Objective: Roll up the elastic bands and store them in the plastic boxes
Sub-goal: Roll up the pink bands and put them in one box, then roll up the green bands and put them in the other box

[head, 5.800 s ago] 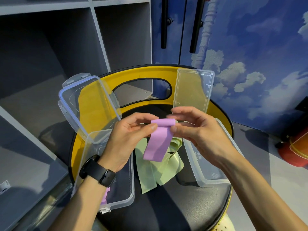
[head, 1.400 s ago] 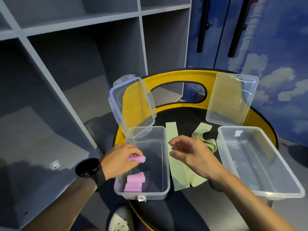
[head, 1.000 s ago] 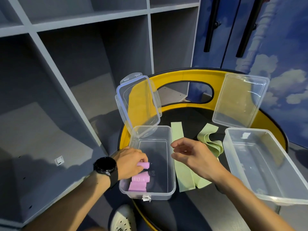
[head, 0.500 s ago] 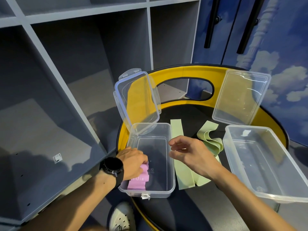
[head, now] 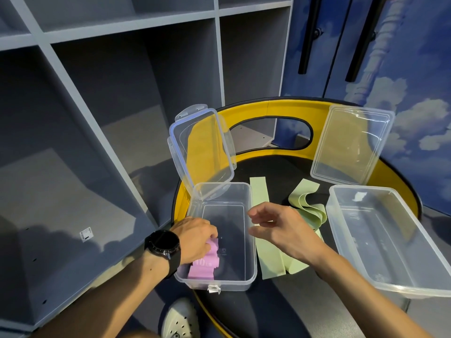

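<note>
- Pink rolled bands (head: 204, 264) stacked in near-left corner of left plastic box (head: 246, 280), lid open; green bands (head: 271, 262) flat between boxes.
- Left hand (head: 195, 237), earlier pinching a roll above, now lowered, fingers curled on top roll.
- Right hand (head: 283, 228) hovering, loosely spread, empty.
- Black-and-yellow round seat (head: 280, 111); grey shelving (head: 136, 23) far left.

Rolled bands (head: 203, 265) lie in the left box (head: 246, 279); flat bands (head: 269, 259) lie between boxes.
</note>
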Available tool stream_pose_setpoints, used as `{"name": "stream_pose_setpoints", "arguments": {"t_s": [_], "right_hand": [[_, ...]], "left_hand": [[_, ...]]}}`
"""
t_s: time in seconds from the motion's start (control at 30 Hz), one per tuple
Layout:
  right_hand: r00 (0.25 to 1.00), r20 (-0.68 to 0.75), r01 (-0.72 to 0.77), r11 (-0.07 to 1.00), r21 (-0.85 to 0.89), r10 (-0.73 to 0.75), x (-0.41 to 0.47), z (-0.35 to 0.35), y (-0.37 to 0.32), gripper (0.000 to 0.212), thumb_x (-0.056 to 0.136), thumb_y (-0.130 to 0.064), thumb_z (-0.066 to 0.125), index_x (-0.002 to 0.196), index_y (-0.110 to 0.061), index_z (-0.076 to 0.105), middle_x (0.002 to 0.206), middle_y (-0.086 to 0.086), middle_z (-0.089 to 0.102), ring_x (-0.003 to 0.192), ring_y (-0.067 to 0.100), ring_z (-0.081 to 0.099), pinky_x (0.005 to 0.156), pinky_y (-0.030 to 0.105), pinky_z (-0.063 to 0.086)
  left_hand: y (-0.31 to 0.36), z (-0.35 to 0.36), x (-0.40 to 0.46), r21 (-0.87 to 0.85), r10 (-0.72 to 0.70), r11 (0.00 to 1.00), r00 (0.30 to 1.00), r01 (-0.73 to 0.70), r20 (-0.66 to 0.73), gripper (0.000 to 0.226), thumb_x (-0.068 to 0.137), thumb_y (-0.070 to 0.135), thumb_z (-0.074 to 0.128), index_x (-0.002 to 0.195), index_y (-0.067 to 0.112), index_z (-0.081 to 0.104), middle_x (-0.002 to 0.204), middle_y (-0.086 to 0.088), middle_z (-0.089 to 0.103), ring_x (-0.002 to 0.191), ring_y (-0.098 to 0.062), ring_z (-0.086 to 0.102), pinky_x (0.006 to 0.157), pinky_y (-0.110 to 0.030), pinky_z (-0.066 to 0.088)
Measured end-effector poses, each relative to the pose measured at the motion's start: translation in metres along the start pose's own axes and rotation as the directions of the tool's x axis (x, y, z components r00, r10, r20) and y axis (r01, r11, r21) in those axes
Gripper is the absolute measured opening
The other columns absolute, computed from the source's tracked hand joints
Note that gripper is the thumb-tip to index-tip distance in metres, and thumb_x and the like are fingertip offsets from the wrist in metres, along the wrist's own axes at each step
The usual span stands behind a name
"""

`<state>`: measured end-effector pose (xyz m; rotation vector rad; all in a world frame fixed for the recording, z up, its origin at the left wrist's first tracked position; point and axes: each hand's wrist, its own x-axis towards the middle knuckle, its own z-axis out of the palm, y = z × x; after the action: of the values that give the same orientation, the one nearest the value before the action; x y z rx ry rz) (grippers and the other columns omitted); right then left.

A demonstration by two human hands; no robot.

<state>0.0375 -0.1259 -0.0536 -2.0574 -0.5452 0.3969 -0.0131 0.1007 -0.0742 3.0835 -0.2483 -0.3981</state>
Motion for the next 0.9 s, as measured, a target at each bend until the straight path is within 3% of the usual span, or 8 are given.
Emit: {"name": "stream_pose_setpoints", "arguments": {"t_s": [0.13,0.23,0.33,0.47,0.53,0.63,0.77,0.9], "right_hand": [[1.000,-0.008,-0.002,1.000,-0.002,0.002,-0.002,-0.004,-0.001,0.019,0.082,-0.023,0.075,0.099,-0.026,0.067,0.098,-0.010,0.069,0.093,0.003,0.064,0.085,0.019,0.053],[0.999,-0.054,0.006,1.000,0.005,-0.005,-0.007,-0.013,-0.003,0.008,0.085,-0.018,0.071,0.092,-0.022,0.068,0.088,-0.009,0.070,0.082,0.003,0.064,0.074,0.014,0.049],[0.995,-0.103,-0.008,1.000,-0.010,0.007,-0.013,-0.026,-0.002,0.007,0.089,-0.019,0.066,0.082,-0.020,0.068,0.079,-0.007,0.069,0.074,0.007,0.062,0.064,0.010,0.047],[0.989,-0.145,-0.032,0.999,0.013,0.034,-0.025,-0.044,0.005,0.009,0.089,-0.019,0.066,0.080,-0.020,0.068,0.080,-0.004,0.070,0.075,0.007,0.063,0.063,0.010,0.047],[0.985,-0.170,-0.033,0.999,0.014,0.035,-0.032,-0.053,0.011,0.011,0.088,-0.018,0.066,0.077,-0.021,0.068,0.078,-0.006,0.069,0.074,0.007,0.062,0.066,0.015,0.047],[0.977,-0.207,-0.045,0.999,0.020,0.048,-0.044,-0.068,0.019,0.016,0.087,-0.017,0.066,0.073,-0.024,0.066,0.072,-0.008,0.067,0.068,0.004,0.058,0.066,0.019,0.046],[0.969,-0.233,-0.068,0.997,0.042,0.075,-0.055,-0.083,0.030,0.010,0.086,-0.018,0.066,0.076,-0.020,0.067,0.076,-0.001,0.069,0.076,0.019,0.063,0.071,0.032,0.050],[0.967,-0.241,-0.075,0.996,0.048,0.085,-0.061,-0.091,0.037,0.008,0.086,-0.018,0.066,0.078,-0.018,0.068,0.078,-0.001,0.070,0.079,0.018,0.064,0.074,0.032,0.052]], "left_hand": [[0.005,-0.012,-0.001,-0.033,0.001,0.999,0.997,-0.003,-0.079,0.020,0.095,0.022,0.046,0.101,0.024,0.064,0.100,0.006,0.064,0.090,-0.015,0.057,0.079,-0.024,0.045],[0.016,-0.025,0.002,-0.089,-0.007,0.996,0.988,-0.007,-0.156,0.019,0.093,0.017,0.044,0.084,0.023,0.059,0.085,0.009,0.060,0.077,-0.011,0.051,0.068,-0.021,0.038],[0.033,-0.037,0.008,-0.155,-0.004,0.987,0.972,-0.033,-0.236,0.019,0.094,0.021,0.046,0.084,0.022,0.062,0.084,0.007,0.065,0.077,-0.011,0.055,0.069,-0.024,0.043],[0.069,-0.051,0.017,-0.174,0.080,0.975,0.945,-0.141,-0.317,0.018,0.097,0.024,0.047,0.093,0.021,0.064,0.093,0.008,0.065,0.079,-0.007,0.052,0.069,-0.019,0.036],[0.088,-0.053,0.024,-0.161,0.117,0.970,0.933,-0.181,-0.341,0.019,0.096,0.024,0.047,0.096,0.022,0.066,0.096,0.009,0.065,0.085,-0.009,0.055,0.073,-0.021,0.040],[0.113,-0.049,0.034,-0.130,0.172,0.966,0.934,-0.222,-0.314,0.019,0.095,0.025,0.046,0.096,0.024,0.066,0.098,0.008,0.066,0.093,-0.013,0.057,0.084,-0.025,0.041],[0.135,-0.044,0.045,-0.068,0.230,0.964,0.937,-0.256,-0.262,0.019,0.095,0.025,0.044,0.097,0.025,0.063,0.098,0.008,0.065,0.094,-0.013,0.054,0.084,-0.024,0.036],[0.143,-0.043,0.048,-0.029,0.240,0.968,0.955,-0.249,-0.172,0.020,0.094,0.024,0.044,0.097,0.024,0.064,0.101,0.006,0.066,0.095,-0.015,0.056,0.085,-0.026,0.040]]}}
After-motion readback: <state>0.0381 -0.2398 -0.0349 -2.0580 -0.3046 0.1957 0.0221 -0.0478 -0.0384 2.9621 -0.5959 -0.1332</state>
